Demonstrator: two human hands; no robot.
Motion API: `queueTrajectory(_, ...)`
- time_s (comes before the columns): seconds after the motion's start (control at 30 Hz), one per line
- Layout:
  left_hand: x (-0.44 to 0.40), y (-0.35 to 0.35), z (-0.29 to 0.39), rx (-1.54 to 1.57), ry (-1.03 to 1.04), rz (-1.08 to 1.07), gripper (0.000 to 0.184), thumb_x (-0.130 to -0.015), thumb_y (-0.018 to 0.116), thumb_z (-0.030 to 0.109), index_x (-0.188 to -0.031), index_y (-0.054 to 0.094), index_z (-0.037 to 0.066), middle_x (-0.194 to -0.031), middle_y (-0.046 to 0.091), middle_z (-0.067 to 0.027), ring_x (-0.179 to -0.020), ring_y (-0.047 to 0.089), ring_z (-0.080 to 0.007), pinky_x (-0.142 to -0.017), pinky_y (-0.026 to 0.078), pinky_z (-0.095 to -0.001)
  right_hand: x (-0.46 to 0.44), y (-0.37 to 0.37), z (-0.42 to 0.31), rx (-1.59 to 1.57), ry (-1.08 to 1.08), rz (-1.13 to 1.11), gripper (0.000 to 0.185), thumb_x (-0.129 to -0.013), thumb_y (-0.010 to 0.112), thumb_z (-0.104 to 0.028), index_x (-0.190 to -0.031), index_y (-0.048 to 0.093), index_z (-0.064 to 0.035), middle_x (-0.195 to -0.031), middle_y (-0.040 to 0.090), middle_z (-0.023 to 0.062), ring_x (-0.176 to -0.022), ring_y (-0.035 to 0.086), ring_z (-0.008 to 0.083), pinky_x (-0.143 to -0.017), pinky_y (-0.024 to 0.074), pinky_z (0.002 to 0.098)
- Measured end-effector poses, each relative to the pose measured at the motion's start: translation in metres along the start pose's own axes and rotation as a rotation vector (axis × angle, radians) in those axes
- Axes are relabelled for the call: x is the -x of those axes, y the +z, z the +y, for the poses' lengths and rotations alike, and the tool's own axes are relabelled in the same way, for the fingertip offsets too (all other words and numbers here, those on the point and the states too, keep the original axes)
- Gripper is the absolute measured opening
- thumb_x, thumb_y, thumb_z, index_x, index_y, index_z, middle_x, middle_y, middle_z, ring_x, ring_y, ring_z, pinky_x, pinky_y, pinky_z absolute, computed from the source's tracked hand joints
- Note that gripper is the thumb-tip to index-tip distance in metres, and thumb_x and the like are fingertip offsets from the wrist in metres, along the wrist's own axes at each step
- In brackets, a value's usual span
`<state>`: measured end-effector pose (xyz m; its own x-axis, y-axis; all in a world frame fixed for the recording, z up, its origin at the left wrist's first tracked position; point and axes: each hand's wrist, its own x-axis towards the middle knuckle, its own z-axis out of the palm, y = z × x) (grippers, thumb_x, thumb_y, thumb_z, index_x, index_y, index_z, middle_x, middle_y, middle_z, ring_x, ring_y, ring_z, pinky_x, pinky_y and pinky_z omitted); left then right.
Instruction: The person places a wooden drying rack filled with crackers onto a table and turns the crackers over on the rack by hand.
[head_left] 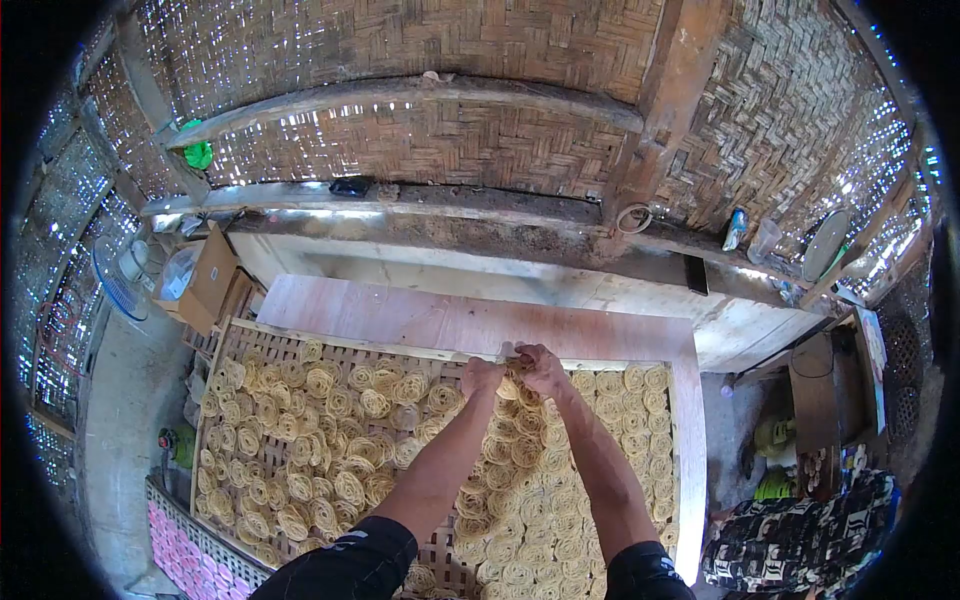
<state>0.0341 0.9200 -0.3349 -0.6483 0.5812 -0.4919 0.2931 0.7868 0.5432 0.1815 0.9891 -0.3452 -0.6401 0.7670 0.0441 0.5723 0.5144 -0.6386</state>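
Note:
Pale yellow coiled noodle nests (340, 403) cover a woven bamboo drying rack (440, 545) with a wooden frame. They lie loosely on the left and in close rows on the right. At the rack's far edge, my right hand (541, 370) has its fingers closed around a noodle nest (517, 364), partly hidden by the fingers. Just left of it is my left hand (483, 377), with curled fingers; whatever it may hold is hidden. Both arms reach out over the nests.
A pale wooden board (420, 312) lies under the rack's far side. Beyond stands a low whitewashed wall (460, 270). At left are a cardboard box (207, 275) and a fan (118, 278). Patterned dark cloth (800, 535) shows at lower right. A pink-covered rack (190, 545) is at lower left.

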Motion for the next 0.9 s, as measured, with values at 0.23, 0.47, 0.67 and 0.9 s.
queueTrajectory(0.23, -0.005, 0.005, 0.015, 0.07, 0.175, -0.072, 0.051, -0.07, 0.079, 0.045, -0.1, 0.073, 0.004, -0.1, 0.073, -0.0179, -0.094, 0.07, -0.0336, -0.081, 0.055, -0.0408, -0.005, 0.005, 0.033, -0.311, 0.013, -0.132, 0.041, -0.074, 0.067, 0.0, -0.116, 0.065, -0.0022, -0.106, 0.067, 0.006, -0.093, 0.065, 0.0144, -0.079, 0.0527, 0.0254)
queueTrajectory(0.47, 0.049, -0.06, 0.004, 0.264, 0.746, -0.045, 0.025, -0.07, 0.081, 0.015, -0.09, 0.069, 0.005, -0.097, 0.072, -0.0099, -0.086, 0.069, -0.0209, -0.084, 0.055, -0.0357, 0.022, -0.064, -0.01, -0.953, 0.048, -0.063, 0.03, -0.084, 0.059, 0.013, -0.109, 0.068, -0.0008, -0.104, 0.066, 0.0023, -0.094, 0.063, 0.0125, -0.08, 0.0519, 0.0251)
queueTrajectory(0.67, 0.053, -0.122, -0.095, -0.083, 1.188, 0.487, 0.018, -0.076, 0.074, 0.01, -0.093, 0.067, 0.008, -0.095, 0.069, -0.0088, -0.084, 0.069, -0.0233, -0.066, 0.057, -0.0341, 0.056, -0.032, -0.073, -0.266, -0.075, 0.079, 0.03, -0.088, 0.057, 0.008, -0.114, 0.064, -0.0062, -0.117, 0.061, 0.0111, -0.097, 0.065, 0.0238, -0.089, 0.0573, 0.0327)
queueTrajectory(0.9, 0.103, -0.173, -0.169, -0.493, 1.328, 0.255, 0.018, -0.08, 0.071, 0.024, -0.087, 0.072, 0.007, -0.099, 0.07, -0.0079, -0.098, 0.063, -0.03, -0.084, 0.05, -0.0467, 0.117, 0.041, -0.114, -0.055, -0.357, -0.078, 0.043, -0.094, 0.061, -0.039, -0.131, 0.061, -0.0183, -0.121, 0.065, 0.0161, -0.115, 0.06, 0.0351, -0.107, 0.0433, 0.0477)
